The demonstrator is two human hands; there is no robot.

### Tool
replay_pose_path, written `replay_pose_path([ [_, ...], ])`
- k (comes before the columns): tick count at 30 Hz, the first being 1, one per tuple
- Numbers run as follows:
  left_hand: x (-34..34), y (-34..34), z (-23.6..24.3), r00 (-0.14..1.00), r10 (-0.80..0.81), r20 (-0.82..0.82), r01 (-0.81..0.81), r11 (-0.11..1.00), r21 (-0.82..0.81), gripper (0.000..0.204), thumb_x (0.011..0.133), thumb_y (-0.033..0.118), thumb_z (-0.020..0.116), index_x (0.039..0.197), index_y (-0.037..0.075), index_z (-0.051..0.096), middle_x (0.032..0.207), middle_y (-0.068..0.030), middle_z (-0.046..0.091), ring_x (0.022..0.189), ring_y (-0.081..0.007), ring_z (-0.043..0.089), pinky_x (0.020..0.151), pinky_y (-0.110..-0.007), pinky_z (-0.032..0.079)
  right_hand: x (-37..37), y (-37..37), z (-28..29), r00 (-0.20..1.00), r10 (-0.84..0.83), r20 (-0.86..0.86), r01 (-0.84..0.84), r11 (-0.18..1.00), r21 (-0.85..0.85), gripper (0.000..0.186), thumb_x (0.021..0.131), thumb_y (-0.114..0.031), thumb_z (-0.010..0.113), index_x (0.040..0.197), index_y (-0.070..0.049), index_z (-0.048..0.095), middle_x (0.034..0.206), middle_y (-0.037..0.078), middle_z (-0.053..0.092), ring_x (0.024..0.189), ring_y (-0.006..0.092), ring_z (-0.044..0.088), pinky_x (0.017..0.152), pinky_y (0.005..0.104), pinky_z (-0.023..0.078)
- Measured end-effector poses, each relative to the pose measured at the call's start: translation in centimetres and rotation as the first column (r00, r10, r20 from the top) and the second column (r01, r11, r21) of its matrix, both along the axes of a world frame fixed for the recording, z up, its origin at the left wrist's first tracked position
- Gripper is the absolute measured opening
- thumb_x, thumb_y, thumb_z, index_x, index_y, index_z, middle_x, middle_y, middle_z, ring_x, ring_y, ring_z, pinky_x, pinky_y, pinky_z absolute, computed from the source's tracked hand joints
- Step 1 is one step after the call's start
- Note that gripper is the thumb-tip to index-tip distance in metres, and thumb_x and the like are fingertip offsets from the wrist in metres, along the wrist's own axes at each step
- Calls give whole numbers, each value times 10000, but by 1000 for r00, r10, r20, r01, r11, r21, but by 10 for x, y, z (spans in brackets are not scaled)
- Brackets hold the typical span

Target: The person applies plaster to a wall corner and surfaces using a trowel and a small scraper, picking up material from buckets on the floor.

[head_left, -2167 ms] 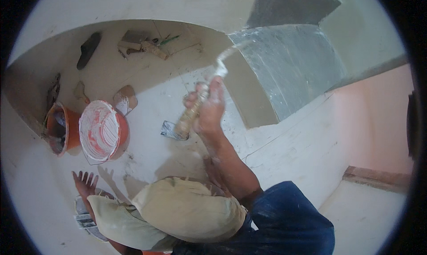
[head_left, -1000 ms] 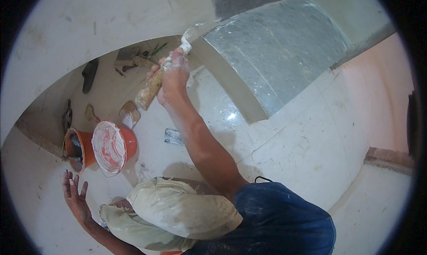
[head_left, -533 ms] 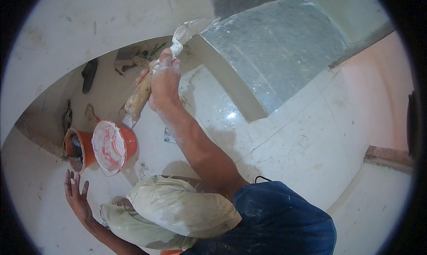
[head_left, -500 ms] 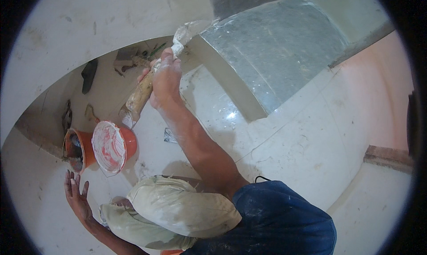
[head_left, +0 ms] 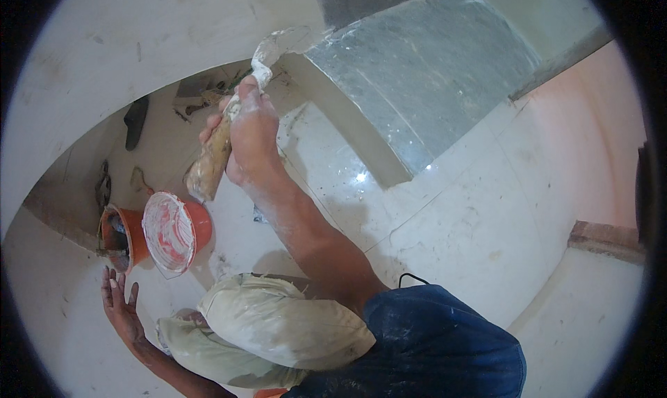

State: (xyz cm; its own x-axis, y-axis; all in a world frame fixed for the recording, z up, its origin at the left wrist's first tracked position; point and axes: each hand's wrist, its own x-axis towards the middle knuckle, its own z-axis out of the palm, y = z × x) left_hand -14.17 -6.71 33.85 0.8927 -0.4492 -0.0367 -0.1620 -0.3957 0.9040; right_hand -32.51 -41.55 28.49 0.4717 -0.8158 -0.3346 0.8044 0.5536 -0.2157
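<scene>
My right hand is wrapped round the thick wooden handle of a trowel. Wet white paste coats its neck and the narrow blade end, which touches or nearly touches the white wall surface beside the grey stone slab. Down at the lower left, my left hand hangs with its fingers spread and nothing in it. Just beyond those fingers stands an orange bucket with dark items inside. Beside it, a red-orange bucket is tilted toward me, its inside smeared with white paste.
Under the curved white edge lie a dark sandal-like object and some scraps and debris. A small metal piece is on the pale tiled floor, partly behind my forearm. A brown block edge juts in at the right.
My right hand and the trowel have shifted slightly left and up along the wall edge. The left hand has stayed almost where it was.
</scene>
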Motion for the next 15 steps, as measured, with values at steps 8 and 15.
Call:
replay_pose_path([
  [8, -1, 0, -1, 1000, 17, 7, -17, 1000, 1, 661, 966, 379, 582, 1480, 41, 344, 1526, -196, 327, 1383, -300, 393, 1030, -445, 430, -5, -41, -19, 998, -35, -52, 40, 994, 98, 256, 1041, -326, 395, 1071, -72, 398, 866, 71, 443, 611, 185, 515, 529, 408, 507],
  [15, 2, 1, 0, 999, -32, 27, 32, 999, -5, 658, 972, 376, 574, 1479, 32, 334, 1521, -183, 342, 1373, -300, 408, 1032, -444, 434, 0, -25, -14, 1000, 19, -22, -15, 990, 141, 255, 1043, -328, 397, 1071, -76, 387, 865, 72, 440, 622, 189, 516, 539, 405, 500],
])
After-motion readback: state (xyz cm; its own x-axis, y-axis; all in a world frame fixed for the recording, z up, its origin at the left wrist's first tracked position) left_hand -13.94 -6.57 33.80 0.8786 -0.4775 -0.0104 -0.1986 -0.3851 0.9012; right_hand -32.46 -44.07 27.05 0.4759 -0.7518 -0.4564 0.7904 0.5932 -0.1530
